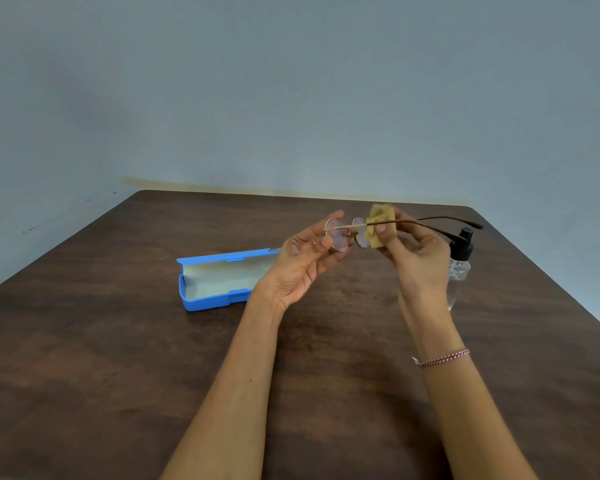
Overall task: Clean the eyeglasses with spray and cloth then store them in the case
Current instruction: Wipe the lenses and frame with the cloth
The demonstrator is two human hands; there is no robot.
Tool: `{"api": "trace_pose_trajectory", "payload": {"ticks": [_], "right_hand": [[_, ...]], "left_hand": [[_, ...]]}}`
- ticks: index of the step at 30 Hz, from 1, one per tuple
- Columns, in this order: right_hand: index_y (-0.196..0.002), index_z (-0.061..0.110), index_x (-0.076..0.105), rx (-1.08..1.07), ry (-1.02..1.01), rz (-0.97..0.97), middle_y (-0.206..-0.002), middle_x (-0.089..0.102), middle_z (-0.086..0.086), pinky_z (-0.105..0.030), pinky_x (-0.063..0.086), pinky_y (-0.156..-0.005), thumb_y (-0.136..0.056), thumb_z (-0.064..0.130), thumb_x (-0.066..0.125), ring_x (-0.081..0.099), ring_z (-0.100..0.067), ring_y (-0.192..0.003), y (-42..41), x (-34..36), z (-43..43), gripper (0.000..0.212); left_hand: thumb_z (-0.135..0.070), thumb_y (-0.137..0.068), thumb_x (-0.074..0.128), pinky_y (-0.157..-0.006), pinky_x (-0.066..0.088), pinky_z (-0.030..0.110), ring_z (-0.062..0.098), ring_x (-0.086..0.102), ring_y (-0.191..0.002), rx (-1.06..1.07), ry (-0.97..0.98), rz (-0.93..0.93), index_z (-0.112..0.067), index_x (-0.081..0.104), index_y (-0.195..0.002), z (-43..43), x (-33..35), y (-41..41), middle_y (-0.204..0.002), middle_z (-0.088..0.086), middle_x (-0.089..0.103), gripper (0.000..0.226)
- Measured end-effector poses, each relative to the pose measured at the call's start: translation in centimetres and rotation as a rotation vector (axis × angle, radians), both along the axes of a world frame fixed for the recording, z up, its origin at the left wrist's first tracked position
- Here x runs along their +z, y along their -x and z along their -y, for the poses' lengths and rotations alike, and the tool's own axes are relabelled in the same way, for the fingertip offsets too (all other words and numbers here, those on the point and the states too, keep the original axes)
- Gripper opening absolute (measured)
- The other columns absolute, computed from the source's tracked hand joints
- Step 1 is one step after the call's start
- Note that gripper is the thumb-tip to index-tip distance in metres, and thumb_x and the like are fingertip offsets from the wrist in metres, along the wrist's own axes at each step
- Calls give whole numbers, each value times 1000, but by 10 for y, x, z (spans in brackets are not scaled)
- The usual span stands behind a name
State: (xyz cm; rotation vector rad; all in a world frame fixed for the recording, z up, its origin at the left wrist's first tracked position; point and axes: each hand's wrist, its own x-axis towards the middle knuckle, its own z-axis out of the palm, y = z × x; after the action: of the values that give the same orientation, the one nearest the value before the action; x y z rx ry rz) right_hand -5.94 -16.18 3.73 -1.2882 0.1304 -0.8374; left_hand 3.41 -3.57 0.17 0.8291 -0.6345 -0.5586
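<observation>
A: Obs. 1, far left. Surface?
B: Dark wood table (118, 341). Its left edge runs diagonally out of view, and the far edge meets the grey-blue wall (291, 98). There is open tabletop in front of the case and between the forearms.

A: Case?
B: Blue case (205, 303) lies open on the table, lid tipped back, pale lining showing. There is a small badge on the lid's right corner, too small to read. The case's right end is hidden behind the left hand.

A: Left hand?
B: Left hand (305, 258) is raised above the table, palm toward the camera. Thumb and fingertips pinch the rim of one lens of the eyeglasses (340, 233).

A: Eyeglasses?
B: They are held in the air between both hands, well above the case. Round, thin metal rims. The brown temples reach right, past the right hand.

A: Right hand?
B: Right hand (416, 254) pinches a tan cloth (381, 223) folded over the other lens. That lens is largely covered. A beaded bracelet (442, 356) sits on the forearm.

A: Far right?
B: Clear spray bottle (461, 268) with a black pump top stands behind the right hand, body partly hidden; any label cannot be made out. The table's right edge is close beyond it.
</observation>
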Motion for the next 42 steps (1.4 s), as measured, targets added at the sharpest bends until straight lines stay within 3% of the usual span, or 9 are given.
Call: {"api": "trace_pose_trajectory", "payload": {"ticks": [4,8,16,21,24,28,31,36,42], "right_hand": [[-95,19,70,-308,382,0,-97,58,-1,-10,46,-69,-79,5,71,60,-1,-82,-2,-6,-7,21],[-88,14,64,-382,776,-42,-95,52,2,-6,40,-65,-76,3,71,53,-1,-80,-6,-14,-17,18],[-97,13,61,-179,944,30,-89,54,12,-7,40,-67,-81,7,69,50,2,-78,-5,-14,-17,19],[-97,19,64,-13,373,-25,-87,68,8,-26,53,-63,-87,17,65,63,-6,-77,-4,-8,-11,11],[-95,16,62,31,-16,-5,-88,69,4,-21,52,-58,-88,9,62,66,-7,-77,-4,-4,-1,10],[-97,17,52,-24,-134,27,-97,64,-2,-24,54,-69,-84,1,64,64,-14,-89,-7,-8,1,24],[-93,16,45,-213,118,42,-86,57,4,-13,49,-70,-81,0,69,60,3,-79,-7,-9,-3,31],[-85,15,53,-269,620,16,-93,54,-3,-8,42,-72,-74,-12,62,53,5,-83,-7,-13,-20,31],[-105,13,68,-169,900,21,-98,57,4,-2,37,-76,-84,8,67,49,14,-88,-8,-17,-22,22]], "left_hand": [[-28,-55,89,-85,55,28,14,69,-92,-42,-48,44,-17,69,-111,4,-2,4,-102,3,72,60],[-28,-49,91,-75,56,25,14,70,-92,-42,-71,23,-18,74,-101,7,-2,9,-98,2,74,55],[-26,-55,89,-76,56,23,15,68,-94,23,56,-8,-18,70,-110,0,0,0,-105,5,72,59],[-28,-52,90,-79,56,25,17,68,-98,44,60,-2,-16,71,-107,0,0,-2,-110,6,70,60],[-30,-50,91,-79,56,25,17,68,-97,34,28,5,-18,71,-108,1,-1,-1,-109,6,70,62],[-31,-54,89,-84,55,26,16,69,-93,-32,-21,30,-18,68,-114,0,-1,3,-104,7,71,65],[-30,-56,88,-84,54,25,14,69,-91,-67,-47,55,-19,69,-113,0,-1,4,-100,3,72,61],[-26,-57,87,-79,55,23,12,69,-94,-79,-64,64,-19,71,-109,1,-2,7,-104,0,72,55],[-26,-53,90,-76,56,21,10,69,-89,3,24,10,-20,72,-107,-5,-1,0,-101,0,73,58]]}}
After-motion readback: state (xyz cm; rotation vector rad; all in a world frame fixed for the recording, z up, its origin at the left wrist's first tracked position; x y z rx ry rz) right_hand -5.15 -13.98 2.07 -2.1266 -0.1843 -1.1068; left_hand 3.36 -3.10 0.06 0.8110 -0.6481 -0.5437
